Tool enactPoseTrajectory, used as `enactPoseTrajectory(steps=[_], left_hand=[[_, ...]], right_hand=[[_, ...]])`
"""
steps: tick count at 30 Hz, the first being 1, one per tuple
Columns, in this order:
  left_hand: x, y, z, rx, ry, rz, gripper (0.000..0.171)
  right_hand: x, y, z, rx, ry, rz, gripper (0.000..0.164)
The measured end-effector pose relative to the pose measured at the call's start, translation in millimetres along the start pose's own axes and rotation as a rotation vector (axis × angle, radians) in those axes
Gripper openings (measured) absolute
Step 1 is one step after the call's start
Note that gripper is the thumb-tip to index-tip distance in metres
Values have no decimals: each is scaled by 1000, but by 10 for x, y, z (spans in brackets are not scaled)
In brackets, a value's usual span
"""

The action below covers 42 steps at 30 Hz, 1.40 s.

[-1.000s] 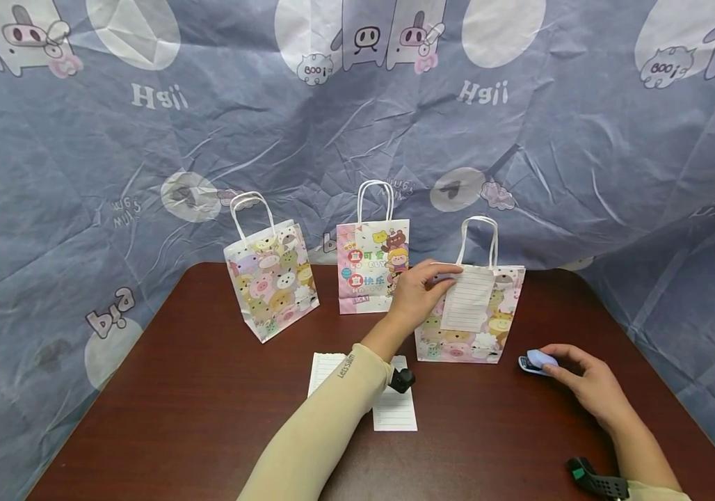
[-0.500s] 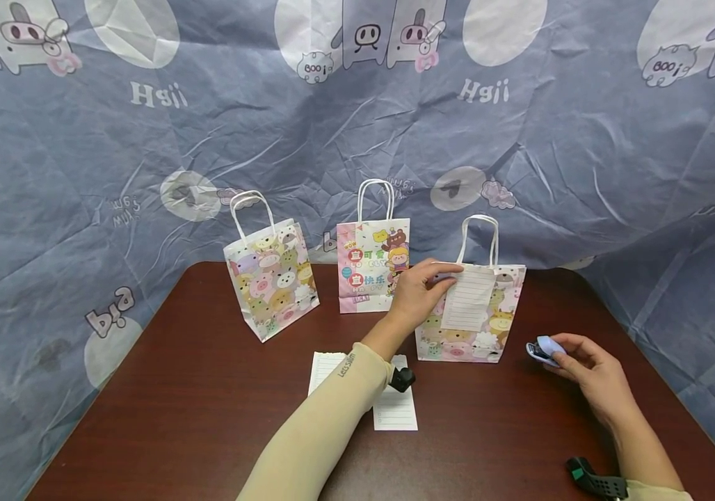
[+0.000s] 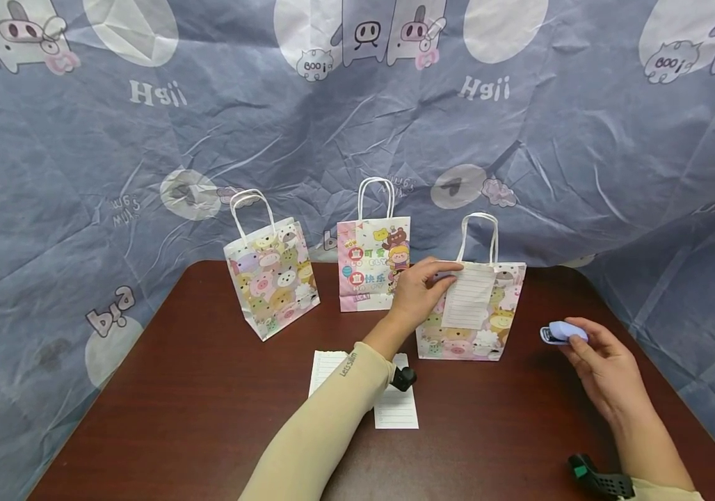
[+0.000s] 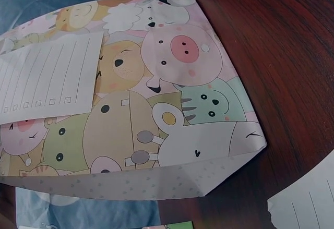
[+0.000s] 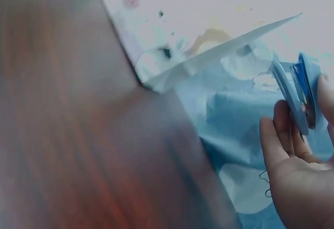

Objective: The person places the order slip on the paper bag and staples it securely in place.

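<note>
The left hand (image 3: 416, 296) is pinching a slip (image 3: 468, 300) against a bag (image 3: 506, 323); the right hand (image 3: 611, 372) is gripping a stapler (image 3: 567, 332); "LUCKY" is marking another bag (image 3: 370, 268).

Head: looks forward and down over the table (image 3: 176, 403) from the near side, well back. Left wrist: faces the rightmost bag (image 4: 188, 72) close up, turned sideways; shares that bag with head view. Right wrist: looks past the right hand (image 5: 302, 187) at close range; shares hand and stapler (image 5: 313, 80) with head view.
</note>
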<state>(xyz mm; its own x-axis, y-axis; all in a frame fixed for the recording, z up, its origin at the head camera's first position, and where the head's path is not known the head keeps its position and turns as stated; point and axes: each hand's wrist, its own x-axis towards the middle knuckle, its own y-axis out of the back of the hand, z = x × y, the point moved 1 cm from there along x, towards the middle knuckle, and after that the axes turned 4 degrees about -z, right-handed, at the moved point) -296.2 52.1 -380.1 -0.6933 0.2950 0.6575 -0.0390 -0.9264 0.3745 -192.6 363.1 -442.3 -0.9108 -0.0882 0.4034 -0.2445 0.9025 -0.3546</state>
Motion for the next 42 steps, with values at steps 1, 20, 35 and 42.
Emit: enactPoseTrajectory(steps=[1,20,35,42], left_hand=[[2,0,0,0,-3,3,21],[4,31,24,29,-37,23,21],[-7,13,20,-4,-45,34,21],[-10,-10,11,-14,-24,18,21]], right_hand=[[16,-10,-15,58,14,-22,41],[159,-167,-184,607,-11,-241,47],[251,-487,-280,101,85,-90,36],[316,-681,-374,-53,169,-142,41]])
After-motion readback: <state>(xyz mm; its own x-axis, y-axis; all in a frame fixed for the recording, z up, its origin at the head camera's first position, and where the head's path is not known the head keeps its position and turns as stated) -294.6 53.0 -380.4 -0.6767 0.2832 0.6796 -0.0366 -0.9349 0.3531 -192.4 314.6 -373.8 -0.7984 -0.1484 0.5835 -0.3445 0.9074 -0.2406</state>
